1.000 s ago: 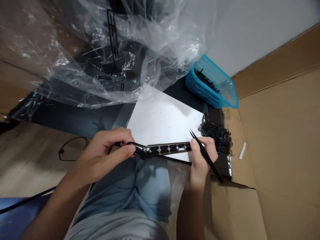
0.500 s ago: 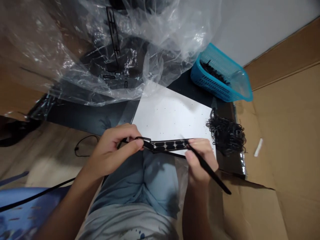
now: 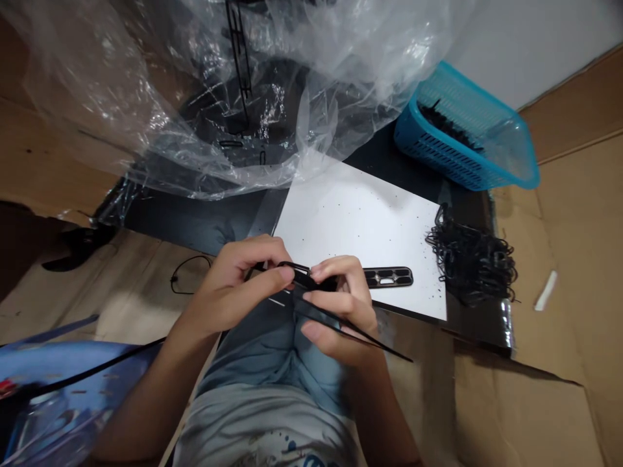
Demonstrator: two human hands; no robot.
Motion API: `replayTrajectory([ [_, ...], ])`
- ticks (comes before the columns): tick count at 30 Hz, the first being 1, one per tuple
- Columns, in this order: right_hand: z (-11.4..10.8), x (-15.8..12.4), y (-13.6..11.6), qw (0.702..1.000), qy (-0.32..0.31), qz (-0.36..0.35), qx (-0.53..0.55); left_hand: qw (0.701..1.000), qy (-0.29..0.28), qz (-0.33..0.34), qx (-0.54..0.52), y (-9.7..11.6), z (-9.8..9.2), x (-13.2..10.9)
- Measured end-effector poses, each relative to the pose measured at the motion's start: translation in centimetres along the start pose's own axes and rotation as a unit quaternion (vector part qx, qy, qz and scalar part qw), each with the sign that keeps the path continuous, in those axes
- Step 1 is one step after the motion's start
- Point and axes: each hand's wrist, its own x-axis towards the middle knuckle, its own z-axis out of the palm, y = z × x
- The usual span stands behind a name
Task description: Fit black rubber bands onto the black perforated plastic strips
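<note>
My left hand [image 3: 238,279] is closed, thumb and fingers pinching the left end of a black strip [image 3: 389,277] with rows of oval cells. A thin black loop stands up at that end. My right hand [image 3: 343,305] holds slim black tweezers [image 3: 384,347] between thumb and fingers, their narrow end pointing down to the right. Its upper fingertips press against the strip beside the left thumb, covering the strip's middle. The strip's right end shows beyond the right hand, over a white sheet [image 3: 360,220].
A tangled heap of black trimmings [image 3: 470,259] lies right of the sheet. Behind it stands a blue basket [image 3: 438,149] holding black bits. Clear plastic wrap [image 3: 195,155] covers the back. Cardboard [image 3: 574,227] lines the right side, and a blue container [image 3: 117,366] sits at lower left.
My right hand has moved left along the strip, close to my left hand. The tweezers have turned in its fingers. The view has shifted slightly, and the strip's right end is now uncovered.
</note>
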Motion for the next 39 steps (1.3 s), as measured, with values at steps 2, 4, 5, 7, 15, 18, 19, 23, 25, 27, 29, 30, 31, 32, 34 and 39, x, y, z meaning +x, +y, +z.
replayTrajectory([
  [2,0.0,0.3,-0.1,1.000,0.005,-0.019,-0.018,1.000,-0.013,0.000,0.005,0.0,0.0,0.1],
  [4,-0.1,0.5,-0.1,0.999,-0.008,-0.026,-0.033,0.999,-0.033,0.001,0.005,0.0,-0.1,0.2],
  [5,-0.2,0.6,-0.1,0.999,-0.015,-0.024,-0.036,0.999,-0.043,0.005,0.006,0.0,-0.1,0.2],
  [7,-0.3,0.5,0.0,0.999,-0.028,-0.018,-0.032,0.998,-0.056,0.017,0.020,0.0,-0.1,0.2],
  [15,-1.0,-0.4,-0.5,0.997,0.046,-0.025,-0.055,0.997,-0.039,0.040,0.047,0.5,0.0,0.3],
  [18,-1.0,-0.5,-0.9,0.993,0.079,-0.030,-0.080,0.998,-0.034,0.042,0.042,0.4,0.1,0.2],
  [19,-0.9,-0.5,-1.0,0.991,0.090,-0.031,-0.092,0.998,-0.031,0.043,0.042,0.4,0.1,0.2],
  [23,-0.7,-0.4,-1.2,0.987,0.102,-0.019,-0.123,0.998,-0.022,0.040,0.038,0.4,0.2,0.1],
  [25,-0.7,-0.5,-1.3,0.986,0.104,-0.015,-0.131,0.999,-0.018,0.034,0.038,0.4,0.2,0.1],
  [27,-0.7,-0.7,-1.4,0.985,0.108,-0.012,-0.135,0.999,-0.014,0.031,0.041,0.4,0.2,0.0],
  [29,-0.8,-0.8,-1.4,0.984,0.110,-0.011,-0.137,0.998,-0.010,0.031,0.046,0.4,0.3,0.0],
  [30,-0.8,-0.8,-1.4,0.984,0.110,-0.011,-0.137,0.998,-0.009,0.031,0.049,0.4,0.3,0.0],
  [31,-0.8,-0.8,-1.4,0.984,0.110,-0.007,-0.138,0.998,-0.008,0.033,0.051,0.4,0.3,0.1],
  [32,-0.8,-0.8,-1.4,0.984,0.112,-0.004,-0.140,0.998,-0.009,0.036,0.052,0.4,0.3,0.1],
  [34,-0.8,-0.9,-1.4,0.983,0.116,0.006,-0.143,0.998,-0.010,0.038,0.054,0.4,0.3,0.1],
  [39,-0.8,-0.8,-1.6,0.985,0.104,0.021,-0.138,0.998,-0.012,0.037,0.058,0.4,0.3,0.1],
])
